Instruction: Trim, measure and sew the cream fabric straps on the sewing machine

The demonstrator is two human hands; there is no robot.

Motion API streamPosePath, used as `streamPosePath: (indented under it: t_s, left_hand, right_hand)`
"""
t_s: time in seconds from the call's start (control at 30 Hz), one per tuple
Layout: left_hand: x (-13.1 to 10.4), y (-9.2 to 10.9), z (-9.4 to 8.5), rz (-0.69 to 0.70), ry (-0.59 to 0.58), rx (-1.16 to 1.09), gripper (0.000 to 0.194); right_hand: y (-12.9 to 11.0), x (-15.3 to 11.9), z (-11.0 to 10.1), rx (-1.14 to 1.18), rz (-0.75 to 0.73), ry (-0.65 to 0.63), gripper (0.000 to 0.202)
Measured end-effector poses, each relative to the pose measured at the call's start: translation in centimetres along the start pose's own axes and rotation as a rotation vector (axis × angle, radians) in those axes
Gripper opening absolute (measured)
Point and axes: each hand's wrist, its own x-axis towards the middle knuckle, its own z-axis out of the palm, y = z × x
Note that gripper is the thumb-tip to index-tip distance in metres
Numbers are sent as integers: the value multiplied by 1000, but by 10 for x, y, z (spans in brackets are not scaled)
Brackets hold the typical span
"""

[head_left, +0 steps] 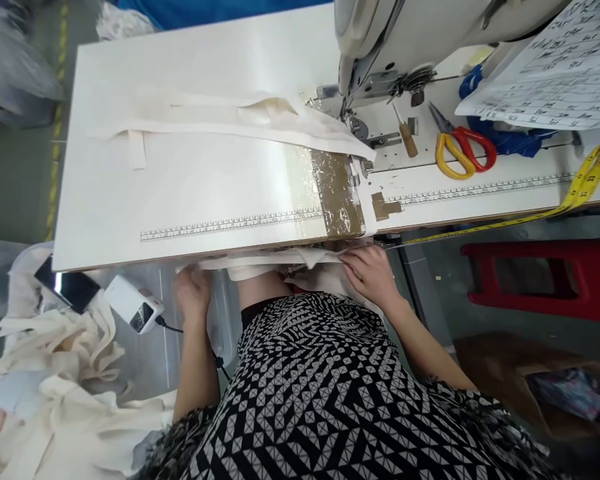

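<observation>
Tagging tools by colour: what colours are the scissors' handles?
One yellow handle and one red handle; best seen in the head view.

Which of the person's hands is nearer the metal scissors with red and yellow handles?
Right. In the picture, the right hand is below and left of the scissors; the left hand is much farther left.

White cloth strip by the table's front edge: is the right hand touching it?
Touching. The head view shows the right hand with its fingertips on the white cloth strip.
</observation>
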Motion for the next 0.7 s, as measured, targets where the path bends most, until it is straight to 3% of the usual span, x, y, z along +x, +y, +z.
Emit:
streamPosePath:
  t_s: [0.07, 0.13, 0.23, 0.3, 0.37, 0.43, 0.5, 0.57, 0.63, 0.7]
  left_hand:
    - [-5, -3, 11, -11, -118, -5, 41]
    - [-14, 6, 16, 7, -128, -19, 47]
    - [-30, 43, 12, 101, -119, -124, 46]
    - [-41, 77, 4, 178, -199, -253, 42]
    - [-49, 111, -2, 214, -402, -369, 39]
    - [-55, 138, -3, 199, -692, -467, 39]
    - [-61, 158, 3, 132, -1030, -573, 39]
    - [-68, 174, 15, 62, -1285, -659, 41]
    - [-78, 188, 31, -22, -1417, -785, 46]
    - [-86, 202, 48, -116, -1455, -979, 54]
  right_hand:
    - [-5, 3, 7, 15, 59, -110, 31]
    - [-3, 0, 15, -1, 144, -134, 31]
    - [4, -4, 25, -12, 224, -144, 29]
    - [5, -4, 27, 8, 239, -141, 25]
    - [2, -2, 24, 45, 248, -122, 24]
    - [-3, -1, 15, 87, 275, -86, 25]
    - [-10, -2, 2, 134, 318, -40, 27]
    - [-20, -5, -12, 179, 350, 14, 32]
    - [-31, -6, -26, 216, 336, 71, 35]
    - [-39, -5, -38, 257, 245, 133, 33]
